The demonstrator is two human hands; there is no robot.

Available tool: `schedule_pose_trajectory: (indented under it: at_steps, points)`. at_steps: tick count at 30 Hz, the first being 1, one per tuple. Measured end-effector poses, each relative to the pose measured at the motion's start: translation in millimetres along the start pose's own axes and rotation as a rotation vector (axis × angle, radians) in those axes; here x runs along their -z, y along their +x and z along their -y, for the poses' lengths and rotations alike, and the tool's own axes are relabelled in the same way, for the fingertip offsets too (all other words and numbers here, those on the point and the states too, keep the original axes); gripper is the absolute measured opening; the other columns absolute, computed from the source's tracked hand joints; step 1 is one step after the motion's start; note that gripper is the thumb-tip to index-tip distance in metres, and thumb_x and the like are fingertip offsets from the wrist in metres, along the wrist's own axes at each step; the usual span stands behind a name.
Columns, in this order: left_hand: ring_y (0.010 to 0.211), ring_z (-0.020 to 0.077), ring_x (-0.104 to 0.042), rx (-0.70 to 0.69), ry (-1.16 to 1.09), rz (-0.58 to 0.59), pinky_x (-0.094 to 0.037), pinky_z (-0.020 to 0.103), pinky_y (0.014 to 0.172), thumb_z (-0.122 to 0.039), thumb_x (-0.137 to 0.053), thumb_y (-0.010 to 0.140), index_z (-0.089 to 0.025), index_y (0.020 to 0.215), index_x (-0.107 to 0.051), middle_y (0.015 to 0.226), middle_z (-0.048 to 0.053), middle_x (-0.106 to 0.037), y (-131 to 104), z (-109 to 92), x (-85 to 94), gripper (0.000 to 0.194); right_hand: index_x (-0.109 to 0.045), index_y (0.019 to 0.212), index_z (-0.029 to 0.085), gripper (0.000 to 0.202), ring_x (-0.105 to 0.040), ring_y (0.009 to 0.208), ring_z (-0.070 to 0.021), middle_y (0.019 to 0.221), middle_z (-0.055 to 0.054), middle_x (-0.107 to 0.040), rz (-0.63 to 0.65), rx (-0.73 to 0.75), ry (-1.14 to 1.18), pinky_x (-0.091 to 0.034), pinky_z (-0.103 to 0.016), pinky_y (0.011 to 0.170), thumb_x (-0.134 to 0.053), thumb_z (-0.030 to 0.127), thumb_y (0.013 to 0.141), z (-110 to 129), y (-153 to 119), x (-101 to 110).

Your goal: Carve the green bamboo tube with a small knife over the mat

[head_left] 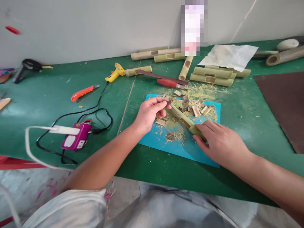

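My right hand point(219, 142) is closed around the near end of a green bamboo tube point(177, 113), which lies slanted over a blue mat point(152, 139). A rectangular slot is cut into the tube's upper side. At the tube's far end, my left hand point(150, 114) pinches a small dark brown piece that looks like folded sandpaper point(168, 103) between thumb and fingers. Bamboo chips point(196, 110) and pale green dust cover much of the mat around the tube. Just behind lie a red-handled knife point(168, 83) and a long flat brown strip point(156, 75).
Several slotted bamboo tubes point(211, 79) lie along the back, some under a white paper sheet point(228, 56). To the left are a yellow glue gun point(116, 73), an orange utility knife point(83, 93) and a purple power adapter point(76, 136) with cords. A brown sheet point(282, 104) lies right.
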State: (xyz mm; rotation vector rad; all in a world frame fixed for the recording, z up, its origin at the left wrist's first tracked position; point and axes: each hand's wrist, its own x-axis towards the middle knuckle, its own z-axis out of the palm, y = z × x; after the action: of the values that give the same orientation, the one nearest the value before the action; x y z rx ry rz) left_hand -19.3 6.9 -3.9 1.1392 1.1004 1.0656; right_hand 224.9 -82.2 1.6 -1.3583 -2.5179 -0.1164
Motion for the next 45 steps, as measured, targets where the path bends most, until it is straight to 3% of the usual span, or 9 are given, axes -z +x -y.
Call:
schedule_pose_trajectory:
  at_steps: [6, 12, 16, 19, 26, 34, 36, 40, 45]
  points:
    - [0.054, 0.0056, -0.054, 0.073, -0.085, 0.023, -0.040, 0.018, 0.047, -0.022, -0.072, 0.073, -0.017, 0.089, -0.074, 0.086, 0.006, -0.073, 0, -3, -1.7, 0.017, -0.068, 0.089, 0.014, 0.025, -0.061, 0.066, -0.0199, 0.078, -0.008, -0.066, -0.043, 0.017, 0.007, -0.044, -0.034, 0.060, -0.049, 0.029, 0.096, 0, 0, 0]
    - [0.060, 0.0075, -0.057, -0.024, 0.030, -0.009, -0.043, 0.019, 0.050, -0.020, -0.080, 0.067, -0.016, 0.094, -0.075, 0.088, 0.006, -0.074, -2, 0, -2.2, 0.027, -0.068, 0.089, 0.014, 0.025, -0.061, 0.066, -0.0200, 0.080, -0.008, -0.066, -0.047, 0.018, 0.002, -0.044, -0.034, 0.060, -0.049, 0.029, 0.096, -1, -1, -1]
    - [0.054, 0.0061, -0.055, -0.067, 0.062, -0.031, -0.042, 0.019, 0.048, -0.027, -0.076, 0.077, -0.015, 0.086, -0.074, 0.078, 0.005, -0.071, -2, 1, -2.3, 0.015, -0.068, 0.090, 0.014, 0.025, -0.061, 0.067, -0.0198, 0.078, -0.007, -0.065, -0.037, 0.014, -0.001, -0.043, -0.033, 0.061, -0.050, 0.030, 0.096, -1, -1, -1]
    - [0.050, 0.0054, -0.053, -0.048, 0.053, -0.045, -0.041, 0.019, 0.047, -0.035, -0.070, 0.084, -0.015, 0.078, -0.069, 0.072, 0.004, -0.069, -2, -1, -2.1, 0.021, -0.068, 0.091, 0.014, 0.025, -0.060, 0.067, -0.0192, 0.078, -0.006, -0.065, -0.043, 0.015, 0.001, -0.043, -0.032, 0.061, -0.049, 0.030, 0.096, -1, -1, -2]
    - [0.043, 0.0049, -0.045, -0.147, 0.184, -0.062, -0.034, 0.019, 0.042, -0.032, -0.067, 0.087, -0.017, 0.076, -0.066, 0.056, -0.003, -0.058, -7, -2, -2.3, 0.019, -0.068, 0.091, 0.013, 0.026, -0.060, 0.067, -0.0190, 0.078, -0.007, -0.065, -0.050, 0.023, 0.001, -0.043, -0.032, 0.060, -0.050, 0.030, 0.096, 0, -1, -1]
    - [0.070, 0.0096, -0.059, -0.514, 0.627, -0.151, -0.049, 0.022, 0.065, -0.023, -0.070, 0.085, -0.017, 0.081, -0.065, 0.083, 0.002, -0.068, -4, 2, 2.9, 0.009, -0.068, 0.092, 0.013, 0.025, -0.061, 0.067, -0.0199, 0.078, -0.006, -0.064, -0.042, 0.020, -0.003, -0.042, -0.033, 0.061, -0.050, 0.030, 0.096, -1, -1, -3]
    - [0.072, 0.0094, -0.062, -0.555, 0.693, -0.130, -0.050, 0.021, 0.065, -0.022, -0.065, 0.088, -0.017, 0.088, -0.062, 0.088, 0.003, -0.070, -1, 5, 7.1, 0.006, -0.068, 0.092, 0.013, 0.025, -0.060, 0.066, -0.0195, 0.077, -0.006, -0.064, -0.052, 0.028, -0.013, -0.042, -0.032, 0.061, -0.050, 0.030, 0.096, -1, -1, -1]
    - [0.060, 0.0076, -0.057, -0.657, 0.914, -0.130, -0.046, 0.020, 0.059, -0.020, -0.064, 0.091, -0.017, 0.094, -0.060, 0.077, -0.001, -0.067, 5, 9, 16.0, 0.006, -0.068, 0.092, 0.012, 0.025, -0.059, 0.066, -0.0192, 0.076, -0.005, -0.063, -0.071, 0.050, -0.059, -0.041, -0.032, 0.061, -0.051, 0.029, 0.096, 2, -1, 1]
    - [0.084, 0.0134, -0.066, -0.871, 1.096, -0.002, -0.054, 0.025, 0.074, -0.017, -0.064, 0.092, -0.018, 0.096, -0.066, 0.097, 0.005, -0.069, 7, 8, 16.9, 0.004, -0.069, 0.092, 0.012, 0.022, -0.058, 0.066, -0.0188, 0.075, -0.006, -0.062, -0.073, 0.107, -0.140, -0.039, -0.032, 0.060, -0.051, 0.025, 0.096, 7, -2, 1]
